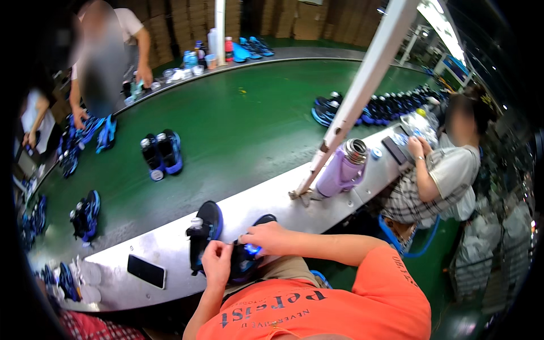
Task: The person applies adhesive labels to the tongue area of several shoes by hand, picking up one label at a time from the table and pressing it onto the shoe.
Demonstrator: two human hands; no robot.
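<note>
A black shoe with a blue-purple sole [241, 272] is at the bench's near edge, between my two hands. My left hand [216, 262] is closed in a pinch at the shoe's upper edge, on its left side. From the right, my right hand [268, 238] reaches over the same shoe, its fingers bent onto the upper. A shiny blue-and-white spot shows beneath the right fingers; what it is I cannot make out. Just left stands a matching black shoe [211, 221], untouched, with a white piece in its opening. My fingertips partly hide the held shoe.
The metal bench [181, 241] borders a green conveyor belt [238, 130] carrying shoe pairs [161, 153]. A phone [147, 271] lies left. A lilac bottle [341, 170] stands beside a slanted white post [357, 85]. One co-worker [453, 170] sits right; another [105, 62] stands across the belt.
</note>
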